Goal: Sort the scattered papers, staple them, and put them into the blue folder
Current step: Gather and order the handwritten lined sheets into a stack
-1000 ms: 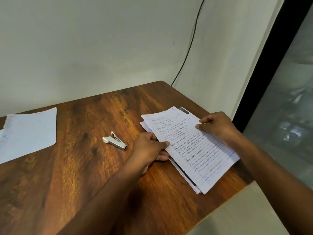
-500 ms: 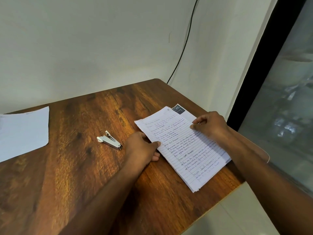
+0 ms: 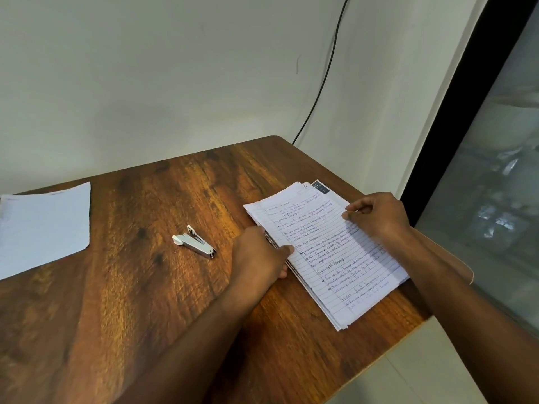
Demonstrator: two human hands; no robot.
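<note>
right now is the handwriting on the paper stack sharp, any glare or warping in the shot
Head view: the paper stack is lit evenly with no glare, its handwriting visible but too soft to read; wide-angle warping bends the wooden table edges; both forearms blur near the bottom.

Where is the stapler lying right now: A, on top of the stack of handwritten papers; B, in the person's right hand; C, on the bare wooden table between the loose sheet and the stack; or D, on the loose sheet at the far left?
C: the stapler lies alone on the wooden table, apart from the loose sheet and the stack of papers, which both hands hold.
</note>
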